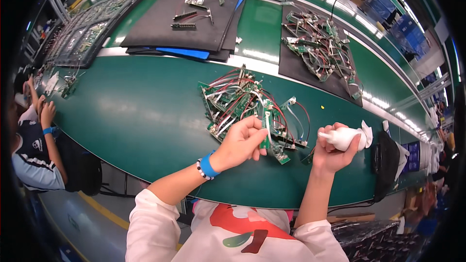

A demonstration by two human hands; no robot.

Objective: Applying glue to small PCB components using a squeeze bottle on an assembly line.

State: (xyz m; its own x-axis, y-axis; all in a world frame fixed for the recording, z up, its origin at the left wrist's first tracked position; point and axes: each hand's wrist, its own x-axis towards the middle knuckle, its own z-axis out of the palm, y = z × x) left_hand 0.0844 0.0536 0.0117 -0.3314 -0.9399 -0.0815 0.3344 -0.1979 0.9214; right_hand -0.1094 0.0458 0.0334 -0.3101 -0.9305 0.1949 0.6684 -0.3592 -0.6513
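My left hand point(239, 141) pinches a narrow green circuit board point(265, 125) between thumb and fingers, holding it over the near side of a heap of wired circuit boards point(232, 98). Red, black and white leads tangle through that heap. To the right, my right hand point(331, 157) is wrapped round a white squeeze bottle point(342, 139). The bottle lies sideways in the palm with its thin nozzle pointing left toward the board, and a gap separates the two. Crumpled white tissue point(366, 135) shows at the bottle's far end.
More wired boards point(320, 43) lie on a dark mat at the back right. Stacked black foam sheets point(160, 31) bear a few boards at the back left, beside trays of boards point(92, 29). A black bag point(386, 162) stands at right. A co-worker's hands point(46, 111) are far left.
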